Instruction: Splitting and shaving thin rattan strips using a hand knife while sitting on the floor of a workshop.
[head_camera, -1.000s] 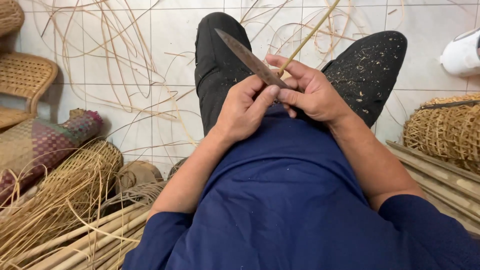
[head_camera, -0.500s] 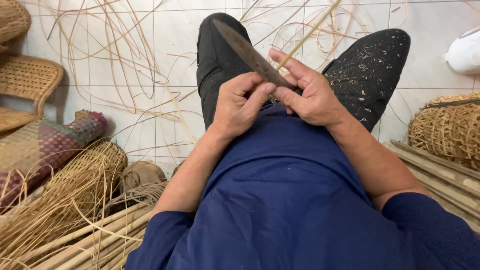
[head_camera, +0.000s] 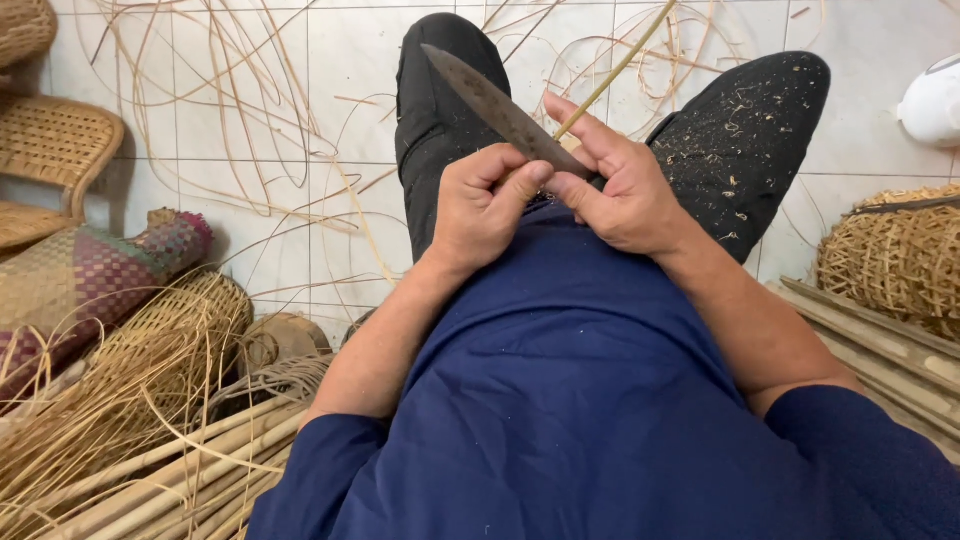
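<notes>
Now L hand (head_camera: 480, 215) grips knife (head_camera: 497, 108); R hand (head_camera: 620, 190) pinches cane strip (head_camera: 615, 70).

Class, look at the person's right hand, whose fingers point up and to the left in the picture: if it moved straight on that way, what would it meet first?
Probably the knife blade, which lies just beyond the right hand fingertips, beside the thin cane strip; past it comes the dark-trousered left knee. Depth is hard to judge from this view.

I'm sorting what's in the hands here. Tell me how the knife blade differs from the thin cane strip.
The knife blade is dark, broad and flat, tapering to a point; the cane strip is pale yellow and slender throughout. The blade points up and to the left, the strip up and to the right. The left hand has the blade; the right hand has the strip. Both meet between the hands, above the lap.
</notes>
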